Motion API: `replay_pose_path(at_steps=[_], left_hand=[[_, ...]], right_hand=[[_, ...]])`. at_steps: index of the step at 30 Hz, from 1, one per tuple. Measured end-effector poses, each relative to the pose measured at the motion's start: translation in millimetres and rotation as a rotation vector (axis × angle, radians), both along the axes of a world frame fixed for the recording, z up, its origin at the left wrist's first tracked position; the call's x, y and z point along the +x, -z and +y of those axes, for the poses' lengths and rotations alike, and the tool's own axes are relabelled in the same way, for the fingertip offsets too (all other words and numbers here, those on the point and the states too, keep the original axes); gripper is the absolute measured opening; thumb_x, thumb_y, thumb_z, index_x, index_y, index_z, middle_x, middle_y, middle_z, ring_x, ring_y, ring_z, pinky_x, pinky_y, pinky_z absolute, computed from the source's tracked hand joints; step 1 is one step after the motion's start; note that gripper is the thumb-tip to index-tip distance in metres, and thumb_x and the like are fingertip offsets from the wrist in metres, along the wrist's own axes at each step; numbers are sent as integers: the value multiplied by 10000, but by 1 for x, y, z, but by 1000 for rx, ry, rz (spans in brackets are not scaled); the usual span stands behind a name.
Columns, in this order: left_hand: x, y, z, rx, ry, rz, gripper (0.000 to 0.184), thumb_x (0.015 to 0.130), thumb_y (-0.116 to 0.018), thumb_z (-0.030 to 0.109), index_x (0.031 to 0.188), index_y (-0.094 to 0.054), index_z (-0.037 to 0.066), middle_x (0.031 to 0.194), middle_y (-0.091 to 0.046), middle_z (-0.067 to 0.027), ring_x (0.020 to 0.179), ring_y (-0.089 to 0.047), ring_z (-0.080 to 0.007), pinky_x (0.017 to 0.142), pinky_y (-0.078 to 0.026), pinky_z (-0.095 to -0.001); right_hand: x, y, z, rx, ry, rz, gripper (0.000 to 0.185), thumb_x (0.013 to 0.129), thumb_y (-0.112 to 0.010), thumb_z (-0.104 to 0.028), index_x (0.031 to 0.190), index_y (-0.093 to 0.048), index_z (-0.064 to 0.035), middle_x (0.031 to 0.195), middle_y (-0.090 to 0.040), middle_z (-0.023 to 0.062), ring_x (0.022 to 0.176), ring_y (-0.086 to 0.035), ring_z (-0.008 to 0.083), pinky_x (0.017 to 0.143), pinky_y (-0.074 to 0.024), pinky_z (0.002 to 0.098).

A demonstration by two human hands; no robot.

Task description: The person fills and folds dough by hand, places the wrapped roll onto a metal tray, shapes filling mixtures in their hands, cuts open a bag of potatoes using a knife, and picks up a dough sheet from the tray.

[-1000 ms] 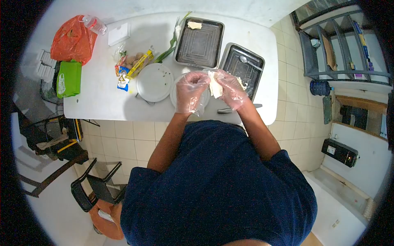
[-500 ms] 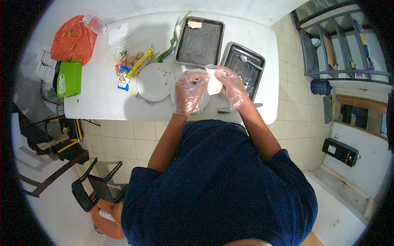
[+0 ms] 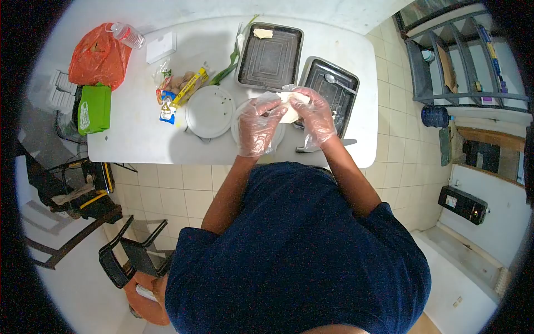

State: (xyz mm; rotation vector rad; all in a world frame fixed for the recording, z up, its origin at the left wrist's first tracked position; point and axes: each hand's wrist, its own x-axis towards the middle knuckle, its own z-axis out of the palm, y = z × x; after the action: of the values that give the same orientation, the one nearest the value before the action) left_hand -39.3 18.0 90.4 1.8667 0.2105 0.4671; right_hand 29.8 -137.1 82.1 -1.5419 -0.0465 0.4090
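Note:
A thin pale dough wrapper point(image 3: 290, 116) is held up between my two hands, its top edge folded over. My left hand point(image 3: 258, 127), in a clear plastic glove, pinches its left side. My right hand point(image 3: 316, 116), gloved the same way, grips its right side with curled fingers. Below them lies a white plate point(image 3: 242, 132), partly covered by my left hand. A similar pale folded piece point(image 3: 263, 33) rests in the upper corner of a dark metal tray point(image 3: 270, 58). Near my right wrist, a knife point(image 3: 336, 143) lies by the table's front edge.
A second dark tray point(image 3: 346, 106) holds a spoon point(image 3: 330, 78) and small bits. Left of my hands are a white round lid or plate point(image 3: 210, 111), food packets point(image 3: 168, 108), a green onion point(image 3: 225, 72), a white box point(image 3: 161, 48), a bottle point(image 3: 129, 36) and a red bag point(image 3: 99, 58).
The wrapper's upper part has been folded down, so it now looks shorter. My fingers have shifted slightly around it; both hands keep hold.

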Motion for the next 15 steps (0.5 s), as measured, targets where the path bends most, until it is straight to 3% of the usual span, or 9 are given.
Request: replay_pose_path(at_steps=[2, 8, 15], left_hand=[[0, 3, -1, -18, -9, -8, 227, 826, -820, 142, 1008, -762, 19, 929, -715, -133, 765, -692, -182, 684, -544, -302], [3, 5, -1, -20, -2, -41, 181, 845, -787, 105, 983, -753, -6, 900, -728, -136, 765, -682, -175, 726, -534, -301], [6, 12, 3, -354, 41, 186, 150, 876, -758, 96, 968, -743, -21, 892, -726, -49, 802, -632, -91, 723, -512, -265]], right_hand=[[-1, 0, 0, -62, -13, -119, 243, 896, -766, -162, 1093, -679, -49, 1050, -683, 21, 964, -601, 108, 861, -499, 274], [-3, -6, 1, -66, -41, -115, 224, 900, -755, -126, 1097, -681, -48, 1070, -689, 29, 999, -604, 114, 897, -497, 286], [-2, -15, -1, -76, -104, -137, 267, 892, -758, -128, 1137, -685, -55, 1163, -683, 49, 1049, -617, 130, 926, -493, 286]])
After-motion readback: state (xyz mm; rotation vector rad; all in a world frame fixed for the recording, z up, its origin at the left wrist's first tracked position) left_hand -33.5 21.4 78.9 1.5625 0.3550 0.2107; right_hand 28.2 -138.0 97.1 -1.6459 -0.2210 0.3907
